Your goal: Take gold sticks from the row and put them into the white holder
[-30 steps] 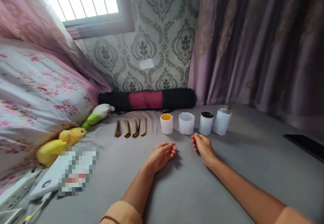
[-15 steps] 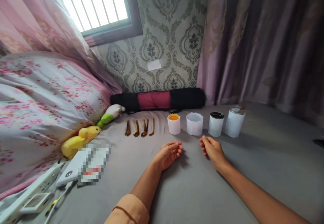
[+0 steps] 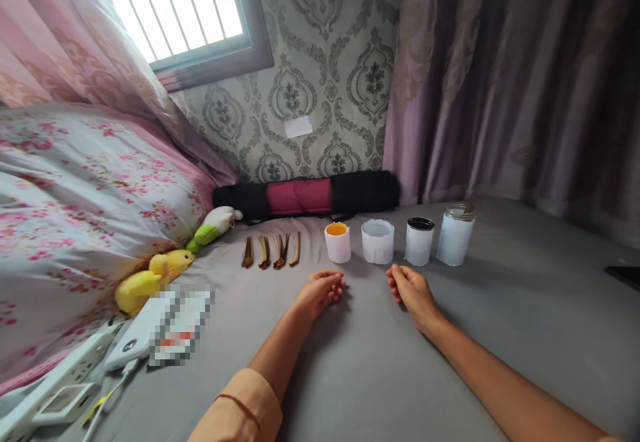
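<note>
My left hand (image 3: 321,291) rests on the grey sheet, fingers loosely curled in and nothing visible in them. It lies just in front of a white-wrapped cup (image 3: 339,247) with orange contents. My right hand (image 3: 409,294) is also loosely closed with nothing visible in it, near a wider whitish cup (image 3: 378,250) and a white-wrapped jar (image 3: 419,249) with a dark top. Farther right stands a taller wrapped glass jar (image 3: 455,241) with something brownish sticking up at its rim. Left of the cups lie several gold-coloured thin sticks (image 3: 280,254) with bent lower ends, in small groups.
A black and red roll (image 3: 300,197) lies along the wall. Plush toys (image 3: 150,285), a white power bank (image 3: 141,335), a blurred packet (image 3: 183,329) and a power strip (image 3: 55,382) line the left side. At the right edge is a dark object (image 3: 623,277).
The whole view has shifted slightly, so the things appear a little more to the left. Both hands keep nearly the same pose in front of the cups.
</note>
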Available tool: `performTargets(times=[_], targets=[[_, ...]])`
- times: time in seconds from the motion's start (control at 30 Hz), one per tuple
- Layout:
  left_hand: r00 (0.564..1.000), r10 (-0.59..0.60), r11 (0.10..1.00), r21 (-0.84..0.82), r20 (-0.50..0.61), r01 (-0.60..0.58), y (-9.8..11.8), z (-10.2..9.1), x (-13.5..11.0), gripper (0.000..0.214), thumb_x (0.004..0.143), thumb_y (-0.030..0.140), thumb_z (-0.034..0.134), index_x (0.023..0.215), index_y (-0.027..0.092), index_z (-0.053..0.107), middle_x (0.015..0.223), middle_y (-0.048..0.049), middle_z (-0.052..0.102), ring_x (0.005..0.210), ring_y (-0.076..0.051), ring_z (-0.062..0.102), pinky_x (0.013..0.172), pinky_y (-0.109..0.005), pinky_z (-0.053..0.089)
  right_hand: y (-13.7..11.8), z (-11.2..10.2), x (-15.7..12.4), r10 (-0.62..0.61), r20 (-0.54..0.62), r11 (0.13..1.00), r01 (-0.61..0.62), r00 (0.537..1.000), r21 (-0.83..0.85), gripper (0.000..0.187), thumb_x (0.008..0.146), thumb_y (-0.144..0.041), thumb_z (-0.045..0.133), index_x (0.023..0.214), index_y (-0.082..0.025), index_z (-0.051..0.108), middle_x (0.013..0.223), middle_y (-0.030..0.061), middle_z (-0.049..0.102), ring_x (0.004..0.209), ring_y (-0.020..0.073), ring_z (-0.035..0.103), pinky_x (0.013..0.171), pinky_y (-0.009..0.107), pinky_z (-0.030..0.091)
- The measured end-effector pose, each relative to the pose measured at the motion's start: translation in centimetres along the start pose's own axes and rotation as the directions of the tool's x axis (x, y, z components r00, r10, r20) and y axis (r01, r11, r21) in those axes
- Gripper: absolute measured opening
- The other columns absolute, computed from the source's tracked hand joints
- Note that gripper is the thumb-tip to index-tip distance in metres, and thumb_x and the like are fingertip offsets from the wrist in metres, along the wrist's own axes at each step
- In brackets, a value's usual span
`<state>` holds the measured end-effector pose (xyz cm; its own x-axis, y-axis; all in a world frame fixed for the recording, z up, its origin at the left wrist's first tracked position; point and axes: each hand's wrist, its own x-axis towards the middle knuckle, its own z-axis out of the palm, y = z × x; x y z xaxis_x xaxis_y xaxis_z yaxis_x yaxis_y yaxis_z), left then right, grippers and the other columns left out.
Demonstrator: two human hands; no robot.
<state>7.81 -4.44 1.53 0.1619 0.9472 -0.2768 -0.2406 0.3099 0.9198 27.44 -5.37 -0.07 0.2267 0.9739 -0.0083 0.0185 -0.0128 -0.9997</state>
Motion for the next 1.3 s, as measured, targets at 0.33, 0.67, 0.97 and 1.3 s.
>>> performTargets(times=[0.33,0.67,0.97,1.3], targets=[[0.984,0.106,0.951,0.302,-0.141,-0.059,1.0,-2.6,1.7,0.014,0.067,0.021,0.06,0.072,0.01,0.053,0.058,-0.0024,0.057,0.04,-0.004,0.047,0.037,-0.016,0.033,0.0,0.0,0.1,-0.016,0.013,1.0,0.016,1.0,-0.016,0.032,0.071,-0.047,0.045,0.07,-0.016,0.054,0.057,-0.0015,0.048,0.043,0.007,0.043,0.035,0.017,0.033],[0.903,0.271,0.735,0.677,-0.333,0.029,3.1,-6.0,2.5,0.012,0.068,0.019,0.054,0.075,0.01,0.057,0.06,-0.0031,0.06,0.043,-0.006,0.051,0.037,-0.015,0.035,0.3,0.0,0.2,-0.029,0.03,0.999,0.03,0.999,-0.026,0.035,0.072,-0.049,0.043,0.072,-0.016,0.053,0.058,-0.0012,0.048,0.044,0.0071,0.044,0.036,0.017,0.033],[0.821,0.464,0.401,0.905,-0.334,0.142,4.4,-8.5,2.8,0.017,0.065,0.017,0.054,0.078,0.013,0.065,0.077,-0.0072,0.065,0.077,-0.017,0.059,0.065,-0.023,0.041,0.1,-0.1,0.1,-0.026,0.033,0.999,0.027,0.999,-0.026,0.035,0.072,-0.049,0.043,0.072,-0.015,0.053,0.058,-0.0009,0.047,0.044,0.0069,0.043,0.035,0.017,0.033],[0.814,0.535,0.171,0.973,-0.225,0.157,5.1,-8.2,3.2,0.021,0.069,0.018,0.05,0.084,0.015,0.064,0.086,-0.0069,0.065,0.086,-0.016,0.056,0.072,-0.021,0.038,0.2,0.0,0.1,-0.026,0.033,0.999,0.027,0.999,-0.027,0.036,0.071,-0.05,0.044,0.071,-0.015,0.053,0.058,-0.0004,0.047,0.044,0.007,0.043,0.036,0.017,0.033]])
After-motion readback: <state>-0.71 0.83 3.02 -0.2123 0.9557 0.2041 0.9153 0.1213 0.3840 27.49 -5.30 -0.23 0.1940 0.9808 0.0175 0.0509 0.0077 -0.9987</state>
